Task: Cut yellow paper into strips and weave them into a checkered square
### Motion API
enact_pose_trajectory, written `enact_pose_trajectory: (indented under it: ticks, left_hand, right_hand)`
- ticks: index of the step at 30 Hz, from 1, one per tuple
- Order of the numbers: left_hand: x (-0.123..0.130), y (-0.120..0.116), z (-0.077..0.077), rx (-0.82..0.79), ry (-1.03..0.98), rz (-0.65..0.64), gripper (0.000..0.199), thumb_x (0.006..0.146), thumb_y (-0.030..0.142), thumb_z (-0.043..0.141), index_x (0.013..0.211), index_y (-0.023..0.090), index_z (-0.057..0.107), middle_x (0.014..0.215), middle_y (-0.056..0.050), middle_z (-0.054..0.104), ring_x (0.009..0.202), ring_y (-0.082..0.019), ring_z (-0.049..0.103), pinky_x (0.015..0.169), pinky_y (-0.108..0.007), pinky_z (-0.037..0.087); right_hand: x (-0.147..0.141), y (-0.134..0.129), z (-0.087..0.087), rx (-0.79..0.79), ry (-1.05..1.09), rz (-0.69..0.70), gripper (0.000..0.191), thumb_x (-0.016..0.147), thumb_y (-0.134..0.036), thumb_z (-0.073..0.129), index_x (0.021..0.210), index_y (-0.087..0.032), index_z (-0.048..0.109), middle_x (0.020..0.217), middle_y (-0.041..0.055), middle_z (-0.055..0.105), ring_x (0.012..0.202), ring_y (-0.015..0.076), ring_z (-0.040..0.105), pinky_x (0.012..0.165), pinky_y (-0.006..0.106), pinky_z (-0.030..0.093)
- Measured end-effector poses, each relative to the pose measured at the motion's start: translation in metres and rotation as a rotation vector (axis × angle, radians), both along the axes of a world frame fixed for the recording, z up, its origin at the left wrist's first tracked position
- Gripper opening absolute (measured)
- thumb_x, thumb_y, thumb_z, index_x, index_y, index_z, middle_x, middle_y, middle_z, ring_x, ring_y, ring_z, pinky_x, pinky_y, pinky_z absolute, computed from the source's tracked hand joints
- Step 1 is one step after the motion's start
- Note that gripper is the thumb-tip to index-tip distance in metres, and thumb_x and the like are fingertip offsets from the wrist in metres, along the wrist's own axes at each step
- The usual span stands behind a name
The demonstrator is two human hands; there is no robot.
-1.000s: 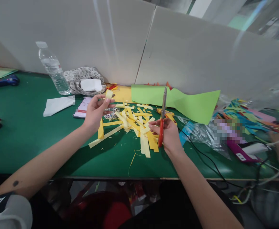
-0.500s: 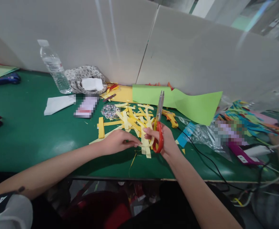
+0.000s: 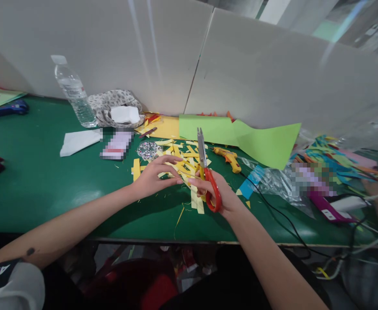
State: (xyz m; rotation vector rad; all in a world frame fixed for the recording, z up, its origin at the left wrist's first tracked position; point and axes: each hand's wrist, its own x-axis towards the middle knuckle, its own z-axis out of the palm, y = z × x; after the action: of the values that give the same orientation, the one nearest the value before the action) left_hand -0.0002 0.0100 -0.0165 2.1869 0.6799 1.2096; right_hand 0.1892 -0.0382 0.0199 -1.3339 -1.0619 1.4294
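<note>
My right hand is closed around a pair of scissors with red handles, blades pointing up and away. Its thumb and index finger also pinch one end of a thin pale-yellow paper strip, seen nearly edge-on. At the strip's other end, the fingertips of my left hand come together, with the index finger raised above. Beneath and behind both hands lies a loose pile of cut yellow paper strips. A short stack of yellow strips sits left of the pile.
A round glittery piece and a yellow glue gun flank the pile. Green paper lies behind. Farther left are a water bottle and a patterned pouch. A cable and plastic bag lie right.
The scissors' blades have tilted to the left. My left hand has shifted up and left, its index finger lifting. The paper strip, previously a wide curve, now looks thin and straighter.
</note>
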Motion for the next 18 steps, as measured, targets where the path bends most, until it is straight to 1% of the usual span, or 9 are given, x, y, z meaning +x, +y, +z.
enact_pose_trajectory:
  ticks: [2, 5, 7, 9, 10, 12, 15, 16, 18]
  left_hand:
    - [0.0, -0.001, 0.001, -0.014, 0.004, -0.034, 0.008, 0.076, 0.028, 0.066, 0.075, 0.021, 0.069, 0.113, -0.008, 0.062, 0.102, -0.019, 0.058, 0.089, -0.036, 0.045]
    - [0.001, -0.005, 0.003, -0.091, 0.009, -0.06, 0.008, 0.076, 0.028, 0.066, 0.076, 0.02, 0.069, 0.096, -0.007, 0.069, 0.09, -0.017, 0.062, 0.084, -0.032, 0.047]
    - [0.002, -0.006, 0.004, -0.169, 0.011, -0.045, 0.01, 0.075, 0.029, 0.067, 0.075, 0.02, 0.069, 0.083, -0.005, 0.07, 0.08, -0.016, 0.064, 0.078, -0.03, 0.049]
    - [0.002, -0.006, 0.005, -0.294, -0.014, -0.01, 0.012, 0.071, 0.031, 0.069, 0.072, 0.019, 0.068, 0.074, -0.003, 0.07, 0.073, -0.015, 0.064, 0.073, -0.028, 0.049]
    - [0.002, -0.005, 0.005, -0.381, -0.061, 0.011, 0.014, 0.069, 0.032, 0.071, 0.07, 0.019, 0.067, 0.072, -0.003, 0.069, 0.069, -0.014, 0.063, 0.07, -0.026, 0.049]
    - [0.001, -0.002, 0.006, -0.59, -0.224, 0.043, 0.018, 0.064, 0.031, 0.075, 0.068, 0.018, 0.063, 0.068, 0.0, 0.067, 0.064, -0.012, 0.062, 0.065, -0.024, 0.05]
    - [0.0, 0.003, 0.008, -0.879, -0.507, 0.061, 0.025, 0.061, 0.03, 0.077, 0.072, 0.018, 0.057, 0.065, 0.004, 0.062, 0.063, -0.009, 0.061, 0.062, -0.021, 0.051]
    - [0.0, 0.004, 0.008, -0.944, -0.562, 0.063, 0.027, 0.061, 0.029, 0.078, 0.074, 0.019, 0.057, 0.065, 0.005, 0.062, 0.064, -0.009, 0.061, 0.061, -0.02, 0.052]
    - [0.002, 0.001, 0.009, -1.001, -0.595, 0.057, 0.03, 0.06, 0.028, 0.078, 0.08, 0.019, 0.058, 0.063, 0.006, 0.061, 0.062, -0.008, 0.061, 0.058, -0.018, 0.052]
  right_hand:
    - [-0.001, -0.001, -0.001, -0.001, -0.036, 0.021, 0.044, 0.047, -0.031, 0.082, 0.073, -0.018, 0.049, 0.061, -0.0084, 0.047, 0.046, 0.0044, 0.042, 0.044, 0.02, 0.039]
    - [-0.002, -0.001, -0.001, 0.005, -0.048, 0.061, 0.044, 0.047, -0.032, 0.082, 0.074, -0.018, 0.05, 0.062, -0.0079, 0.047, 0.046, 0.0046, 0.042, 0.043, 0.02, 0.037]
    - [-0.003, -0.001, -0.002, -0.003, -0.027, 0.069, 0.043, 0.048, -0.034, 0.082, 0.073, -0.018, 0.051, 0.06, -0.0082, 0.046, 0.045, 0.0041, 0.04, 0.042, 0.02, 0.036]
    - [-0.003, -0.001, -0.002, -0.006, -0.008, 0.035, 0.042, 0.05, -0.037, 0.082, 0.071, -0.018, 0.051, 0.058, -0.0081, 0.045, 0.045, 0.0045, 0.04, 0.042, 0.02, 0.038]
    - [-0.003, 0.0, -0.003, 0.004, 0.006, 0.002, 0.042, 0.051, -0.04, 0.081, 0.07, -0.019, 0.051, 0.058, -0.0074, 0.046, 0.047, 0.0054, 0.041, 0.043, 0.02, 0.04]
    - [-0.001, 0.001, -0.005, 0.058, 0.063, -0.067, 0.041, 0.055, -0.047, 0.078, 0.071, -0.019, 0.052, 0.062, -0.0043, 0.051, 0.053, 0.0087, 0.049, 0.046, 0.022, 0.045]
    - [0.0, 0.002, -0.009, 0.179, 0.153, -0.114, 0.041, 0.059, -0.054, 0.073, 0.074, -0.02, 0.055, 0.075, 0.0019, 0.061, 0.069, 0.0152, 0.059, 0.055, 0.027, 0.05]
    - [-0.001, 0.002, -0.01, 0.21, 0.152, -0.117, 0.04, 0.059, -0.053, 0.073, 0.075, -0.02, 0.055, 0.079, 0.0031, 0.063, 0.073, 0.017, 0.06, 0.058, 0.029, 0.052]
    - [-0.004, 0.001, -0.011, 0.243, 0.106, -0.124, 0.039, 0.056, -0.046, 0.077, 0.076, -0.021, 0.055, 0.085, 0.0038, 0.065, 0.079, 0.0195, 0.062, 0.066, 0.033, 0.053]
